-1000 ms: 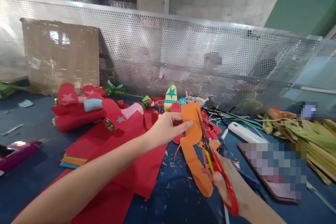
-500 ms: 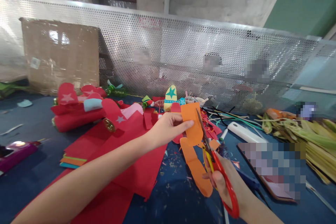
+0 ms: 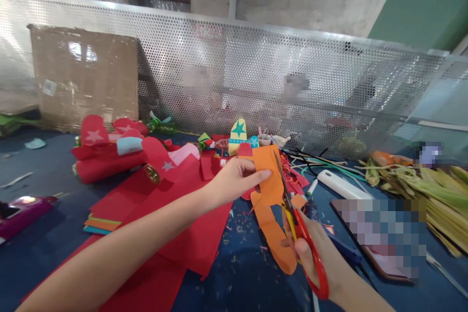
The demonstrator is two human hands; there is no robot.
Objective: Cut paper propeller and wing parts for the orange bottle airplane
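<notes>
Between thumb and fingers, my left hand [image 3: 239, 175] pinches a piece of orange paper [image 3: 268, 187] above the table. My right hand [image 3: 309, 239] grips a pair of scissors [image 3: 309, 248] with red and yellow handles. Their blades point up and away, lying along the right edge of the orange paper. Whether the blades are fully closed is hard to make out. Below, a long orange strip with a rounded end [image 3: 276, 239] lies on the dark blue table, beside my right fingers.
Red paper sheets [image 3: 190, 214] lie under my left forearm. Red paper-covered bottles [image 3: 109, 163] are at the left, near a cardboard box [image 3: 86, 80]. A phone [image 3: 380, 243], a white handle-like object [image 3: 343, 185] and corn husks [image 3: 435, 190] lie to the right. A perforated metal screen [image 3: 252, 58] stands behind.
The scissors have shifted very slightly along the right edge of the orange paper, their handles drawing a little closer together. My left hand keeps its hold almost in place.
</notes>
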